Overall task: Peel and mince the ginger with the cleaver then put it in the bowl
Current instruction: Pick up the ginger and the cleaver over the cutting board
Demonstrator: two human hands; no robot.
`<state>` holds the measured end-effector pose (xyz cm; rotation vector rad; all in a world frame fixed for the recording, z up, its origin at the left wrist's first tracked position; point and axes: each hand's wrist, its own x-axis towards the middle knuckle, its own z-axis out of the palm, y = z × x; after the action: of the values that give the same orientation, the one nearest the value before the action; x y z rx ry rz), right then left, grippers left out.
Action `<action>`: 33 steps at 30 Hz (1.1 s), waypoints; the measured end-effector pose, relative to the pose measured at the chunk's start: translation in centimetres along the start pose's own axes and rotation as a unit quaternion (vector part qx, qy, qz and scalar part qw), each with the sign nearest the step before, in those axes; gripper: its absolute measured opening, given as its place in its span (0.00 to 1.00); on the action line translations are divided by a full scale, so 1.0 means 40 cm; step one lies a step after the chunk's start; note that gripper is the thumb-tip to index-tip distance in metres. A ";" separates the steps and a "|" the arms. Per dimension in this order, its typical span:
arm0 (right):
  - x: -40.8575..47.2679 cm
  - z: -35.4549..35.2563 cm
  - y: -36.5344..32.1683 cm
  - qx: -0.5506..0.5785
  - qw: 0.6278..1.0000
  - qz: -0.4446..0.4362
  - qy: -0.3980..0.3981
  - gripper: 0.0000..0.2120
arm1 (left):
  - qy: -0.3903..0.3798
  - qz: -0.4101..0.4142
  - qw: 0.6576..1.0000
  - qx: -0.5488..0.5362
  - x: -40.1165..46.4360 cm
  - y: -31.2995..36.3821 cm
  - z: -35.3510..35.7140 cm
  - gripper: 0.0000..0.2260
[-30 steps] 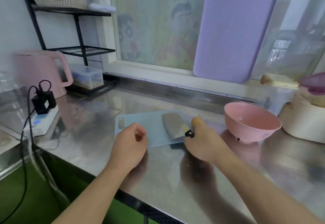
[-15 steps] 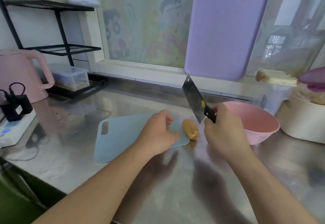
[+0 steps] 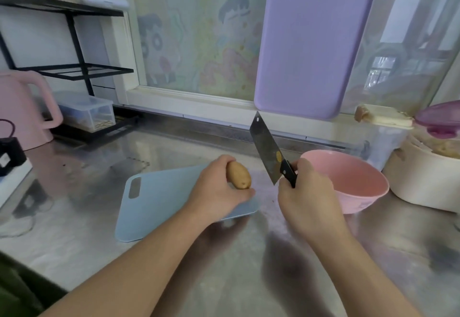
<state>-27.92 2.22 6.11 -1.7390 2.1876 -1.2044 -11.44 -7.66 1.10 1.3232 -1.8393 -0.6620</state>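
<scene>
The left hand (image 3: 219, 189) grips the ginger (image 3: 238, 175), fingers and thumb curled round the brown, unpeeled piece, which is held over the right end of the blue cutting board (image 3: 164, 199). Whether the ginger touches the board cannot be told. The board lies flat on the steel countertop (image 3: 224, 267), near the middle, its handle hole toward the left.

The right hand (image 3: 306, 199) is clamped round the black handle of the cleaver (image 3: 267, 152). The blade points up and away toward the back edge of the countertop, tilted to the left, well clear of the board, with its cutting edge facing the ginger. A small gap lies between blade and ginger.

Just right of the right hand stands the pink bowl (image 3: 358, 187), partly hidden behind the wrist. Beyond it, at the right edge of the countertop, sits a cream pot (image 3: 423, 187) with a purple lid (image 3: 440, 120) above it.

A purple board (image 3: 311, 42) leans upright against the window at the back edge. At the back left corner a black wire rack (image 3: 74, 67) holds a clear plastic box (image 3: 87, 110), and a pink kettle (image 3: 22, 110) stands beside it at the left edge, near a black plug (image 3: 10, 152).
</scene>
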 end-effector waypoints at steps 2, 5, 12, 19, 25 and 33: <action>-0.007 0.012 -0.010 0.009 1.000 -0.021 -0.003 0.03 | 0.008 -0.013 1.000 0.006 -0.001 -0.026 -0.063 0.34; -0.020 0.038 -0.028 0.025 0.999 -0.037 -0.026 0.03 | -0.005 -0.042 0.999 0.011 -0.017 -0.074 -0.159 0.33; -0.013 0.090 -0.123 0.094 0.980 0.038 -0.173 0.06 | -0.008 -0.078 0.993 0.086 -0.080 -0.183 -0.225 0.38; 0.058 0.118 -0.210 0.066 0.970 0.043 -0.228 0.08 | -0.021 -0.087 0.996 0.029 -0.080 -0.193 -0.232 0.31; 0.063 0.172 -0.194 0.077 0.962 0.034 -0.261 0.12 | 0.060 -0.115 0.991 -0.037 -0.061 -0.209 -0.238 0.07; 0.045 0.154 -0.209 0.082 0.958 0.004 -0.275 0.12 | 0.087 -0.112 0.989 -0.054 -0.060 -0.206 -0.238 0.03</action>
<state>-18.78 -2.79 7.82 -1.7270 1.7149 -0.7474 1.29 -7.89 -0.41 1.4789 -1.5103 -0.7271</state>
